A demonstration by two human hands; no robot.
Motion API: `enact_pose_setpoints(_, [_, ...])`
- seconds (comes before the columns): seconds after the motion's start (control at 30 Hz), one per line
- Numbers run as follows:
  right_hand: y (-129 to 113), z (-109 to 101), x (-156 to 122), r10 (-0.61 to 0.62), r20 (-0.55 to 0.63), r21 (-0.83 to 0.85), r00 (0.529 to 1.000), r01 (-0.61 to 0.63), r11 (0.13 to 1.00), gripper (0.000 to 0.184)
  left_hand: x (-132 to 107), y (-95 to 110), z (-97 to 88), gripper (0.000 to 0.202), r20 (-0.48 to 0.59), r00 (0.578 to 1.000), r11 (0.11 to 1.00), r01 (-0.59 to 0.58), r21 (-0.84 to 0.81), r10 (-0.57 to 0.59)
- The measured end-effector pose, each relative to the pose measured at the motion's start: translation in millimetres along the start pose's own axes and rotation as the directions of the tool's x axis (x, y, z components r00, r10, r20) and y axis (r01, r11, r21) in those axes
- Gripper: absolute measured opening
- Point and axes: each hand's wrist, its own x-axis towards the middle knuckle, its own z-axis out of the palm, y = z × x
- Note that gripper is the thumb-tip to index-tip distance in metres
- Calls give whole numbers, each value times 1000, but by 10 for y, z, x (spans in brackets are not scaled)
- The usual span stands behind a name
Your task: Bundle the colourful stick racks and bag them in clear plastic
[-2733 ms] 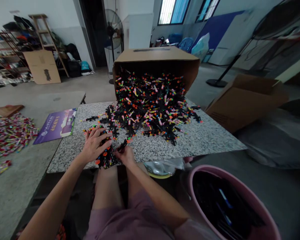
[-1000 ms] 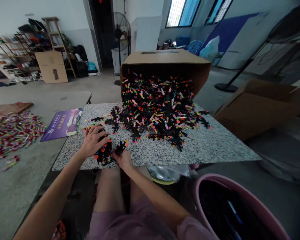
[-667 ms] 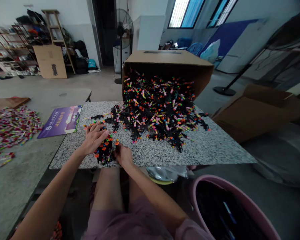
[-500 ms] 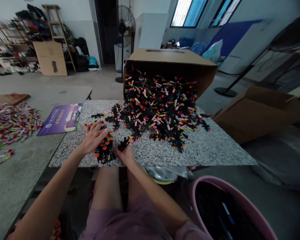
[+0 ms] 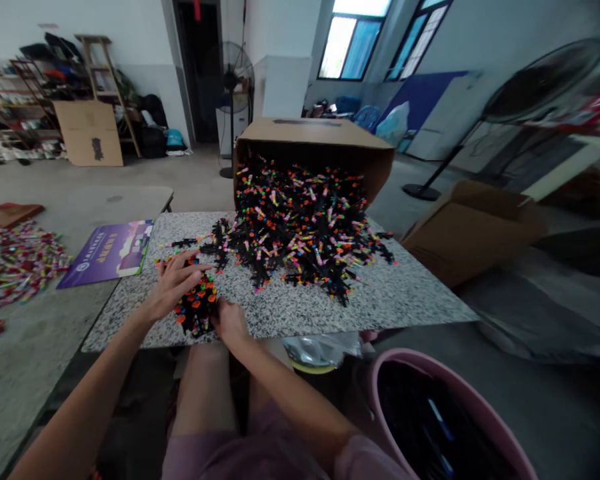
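Note:
My left hand [image 5: 173,283] lies flat, fingers spread, on a small cluster of black plastic pieces with coloured caps [image 5: 195,310] at the near edge of the speckled stone slab [image 5: 300,307]. My right hand [image 5: 230,319] is right beside that cluster, fingers curled against it; what they hold is hidden. A large heap of the same black and coloured pieces [image 5: 303,227] spills from a tipped cardboard box [image 5: 315,133] onto the slab beyond my hands.
A pink tub [image 5: 380,373] with dark contents stands at the lower right. A clear plastic bag [image 5: 320,347] hangs below the slab's edge. A purple booklet [image 5: 107,250] and scattered colourful bits [image 5: 15,260] lie left. An open cardboard box [image 5: 473,223] sits right.
The black piece that stuck up from my right hand half a second ago is down at the cluster now. My left hand stays on the cluster. The view has shifted slightly.

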Motion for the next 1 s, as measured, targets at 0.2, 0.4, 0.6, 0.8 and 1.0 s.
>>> enact_pose_setpoints(0.2, [462, -126, 102, -33, -88, 126, 996, 44, 991, 27, -362, 40, 290, 48, -152, 969, 944, -144, 296, 195])
enact_pose_setpoints(0.4, [930, -518, 325, 20, -259, -216, 966, -77, 973, 28, -381, -78, 448, 46, -176, 956, 932, -171, 320, 236])
enact_pose_setpoints(0.6, [881, -471, 182, -246, -65, -359, 967, 208, 910, 35, -374, -132, 391, 52, -126, 959, 932, -207, 298, 254])
enact_pose_setpoints(0.8, [932, -822, 821, -387, -62, -495, 920, 308, 812, 43, -343, -90, 376, 52, -99, 964, 926, -204, 316, 246])
enact_pose_setpoints(1.0, [1017, -743, 1158, -609, 118, -383, 784, 602, 700, 21, -385, -35, 326, 53, -52, 977, 932, -182, 313, 209])
